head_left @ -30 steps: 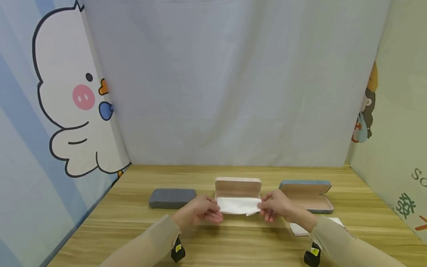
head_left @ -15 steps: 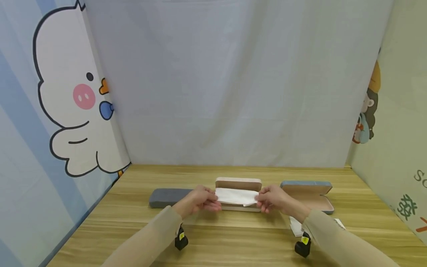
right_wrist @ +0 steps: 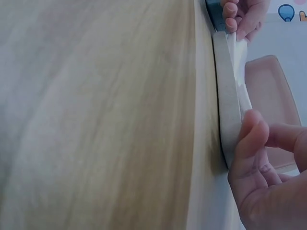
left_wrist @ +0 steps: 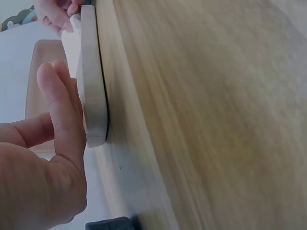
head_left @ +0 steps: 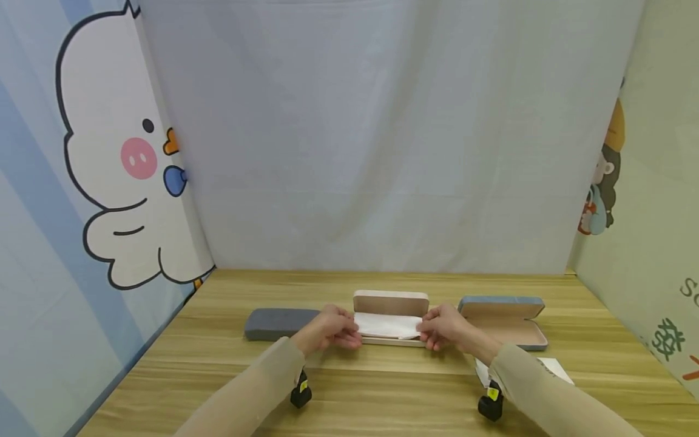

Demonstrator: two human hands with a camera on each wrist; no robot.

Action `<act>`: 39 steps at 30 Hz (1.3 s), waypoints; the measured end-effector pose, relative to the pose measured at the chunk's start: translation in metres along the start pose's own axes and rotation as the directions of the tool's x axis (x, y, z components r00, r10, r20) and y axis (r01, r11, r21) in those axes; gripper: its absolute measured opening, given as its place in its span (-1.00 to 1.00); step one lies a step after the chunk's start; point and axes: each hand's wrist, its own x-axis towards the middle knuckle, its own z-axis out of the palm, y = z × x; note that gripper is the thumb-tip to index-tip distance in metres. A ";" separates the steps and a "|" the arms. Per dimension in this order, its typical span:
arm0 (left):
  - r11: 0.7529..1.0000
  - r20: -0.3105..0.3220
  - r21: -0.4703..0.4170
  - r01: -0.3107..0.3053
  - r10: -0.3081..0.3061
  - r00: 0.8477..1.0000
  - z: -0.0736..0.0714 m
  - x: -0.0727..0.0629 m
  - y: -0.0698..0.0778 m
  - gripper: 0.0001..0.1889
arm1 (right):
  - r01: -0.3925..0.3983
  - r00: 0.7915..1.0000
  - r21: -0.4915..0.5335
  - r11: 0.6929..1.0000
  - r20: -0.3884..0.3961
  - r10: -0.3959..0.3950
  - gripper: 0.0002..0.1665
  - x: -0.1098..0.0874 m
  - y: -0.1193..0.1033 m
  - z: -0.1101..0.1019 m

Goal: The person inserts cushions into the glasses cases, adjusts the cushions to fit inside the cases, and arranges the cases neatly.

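Note:
A folded white cloth [head_left: 386,325] lies low in the bottom half of an open pale glasses case [head_left: 390,295], whose lid stands up behind it. My left hand [head_left: 334,328] pinches the cloth's left end over the case's left side. At the opposite end my right hand [head_left: 442,326] pinches the cloth between thumb and fingers. The case's front rim [left_wrist: 91,81] shows in the left wrist view, with the left fingers beside it. In the right wrist view the cloth [right_wrist: 242,72] stretches between both hands above the rim.
A closed dark grey glasses case [head_left: 278,323] lies to the left, partly behind the left hand. On the right stands an open blue glasses case [head_left: 508,300]. Before it, a white piece with dark print [head_left: 556,368] lies partly under the right forearm, on the wooden table [head_left: 393,394].
Both hands have carried the cloth away from me, from in front of the pale case, over its bottom half and then down into it. The cases have stayed in place.

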 end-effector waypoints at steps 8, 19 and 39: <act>0.994 -0.037 0.102 -0.030 0.034 0.999 0.006 0.000 -0.002 -0.95 | 0.021 0.999 -0.066 0.998 -0.033 -0.024 -0.85 -0.002 0.000 0.003; 0.968 -0.057 0.246 -0.038 0.054 0.997 0.009 0.003 -0.005 -0.77 | 0.045 0.988 -0.231 0.972 -0.131 -0.077 -0.87 -0.001 0.002 0.009; 0.982 0.198 0.183 -0.040 0.003 0.980 -0.008 0.003 -0.008 0.15 | 0.115 0.992 -0.264 0.958 0.078 -0.097 0.30 -0.013 0.006 -0.010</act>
